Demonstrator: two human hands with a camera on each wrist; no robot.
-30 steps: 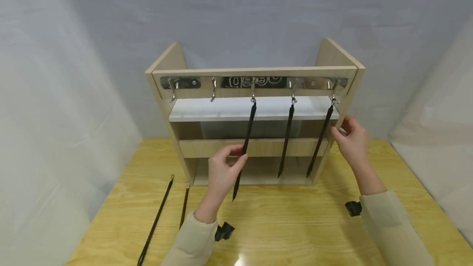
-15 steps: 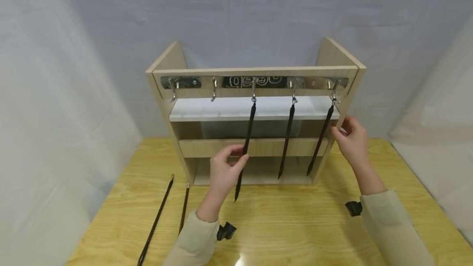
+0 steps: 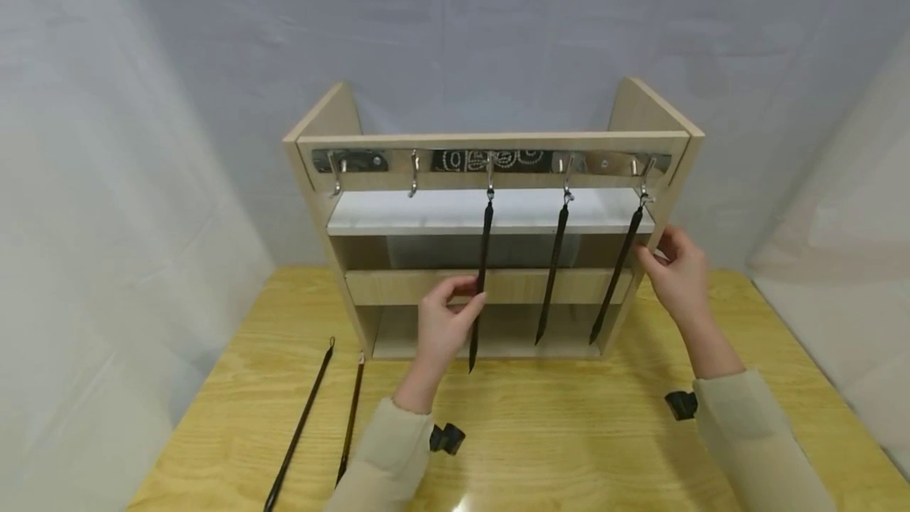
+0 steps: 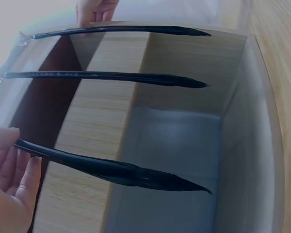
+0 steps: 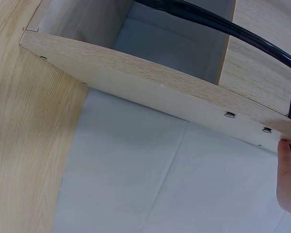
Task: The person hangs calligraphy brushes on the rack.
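Yellow wood table [image 3: 554, 433], cloth [image 3: 483, 38] behind. Brush [image 3: 485, 247] hangs from the middle hook [image 3: 490, 174]; on my feed, left hand [image 3: 444, 326] pinches it, probably to stop any swing. Right hand [image 3: 678, 275] grips the rack side [image 3: 665, 208], likely bracing it.

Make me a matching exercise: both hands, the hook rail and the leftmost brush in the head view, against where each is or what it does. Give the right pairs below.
Column one:
1. Left hand
2. Right hand
3. Metal hook rail
4. Leftmost brush in the head view

Column two:
A. Lying on the table
B. Across the upper front of the wooden shelf unit
C. Pinching a hanging calligraphy brush
D. Gripping the unit's side

Right pairs: 1-C, 2-D, 3-B, 4-A
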